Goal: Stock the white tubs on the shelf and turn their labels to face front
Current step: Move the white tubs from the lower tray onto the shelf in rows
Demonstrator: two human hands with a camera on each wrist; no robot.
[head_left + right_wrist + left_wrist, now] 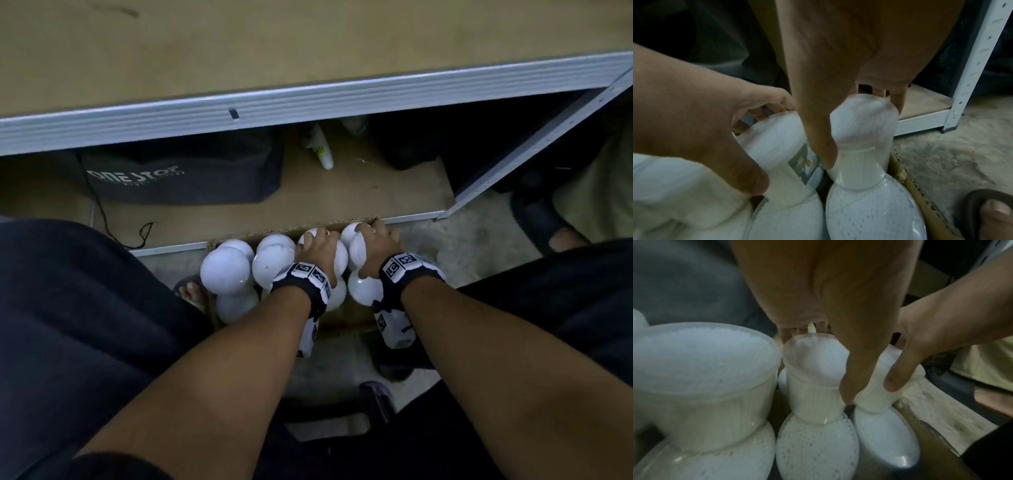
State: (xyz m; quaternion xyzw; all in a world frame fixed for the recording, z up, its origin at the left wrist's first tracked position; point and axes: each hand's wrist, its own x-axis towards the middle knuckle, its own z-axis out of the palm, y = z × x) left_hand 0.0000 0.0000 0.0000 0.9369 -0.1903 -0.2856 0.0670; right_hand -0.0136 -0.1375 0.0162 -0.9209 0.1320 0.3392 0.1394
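Several white tubs (226, 270) stand stacked two high in a cardboard box (342, 323) on the floor. My left hand (317, 246) grips the top tub (813, 363) of the third stack, thumb in front and fingers behind its lid. That tub's label (805, 160) faces right. My right hand (375, 240) grips the neighbouring top tub (863, 129) at the box's right end in the same way. Both held tubs stand on the tubs below. Above is the brown shelf board (308, 44) with its white metal rim (308, 106).
The low shelf board (359, 198) behind the box holds a dark bag (185, 171) and a lying white bottle (322, 150). A white slotted upright (534, 147) stands at the right. Another person's sandalled foot (555, 236) is near it; my foot (191, 291) is left of the box.
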